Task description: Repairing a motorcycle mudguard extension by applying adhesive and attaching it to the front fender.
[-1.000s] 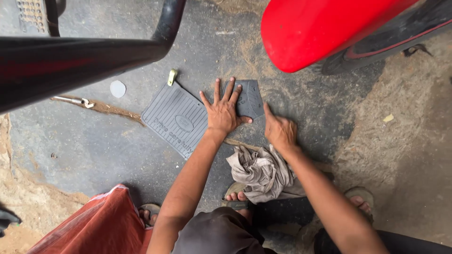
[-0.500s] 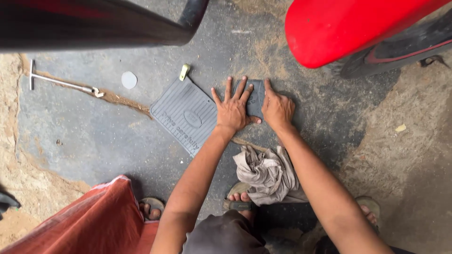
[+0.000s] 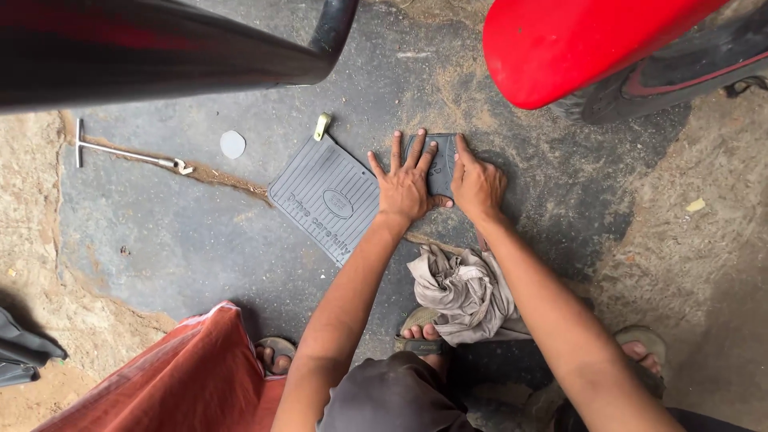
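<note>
Left hand [image 3: 408, 186] with fingers spread and right hand [image 3: 478, 186] press flat on a dark rubber patch [image 3: 442, 164], gripping nothing; even pressure seems best.

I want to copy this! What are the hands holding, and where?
Nothing is gripped. Both hands press flat on a small dark sheet on the ground: left hand on its left part, right hand on its right edge.

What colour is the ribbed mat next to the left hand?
Grey, with raised ribs; the mat beside the left hand shows best in the head view.
</note>
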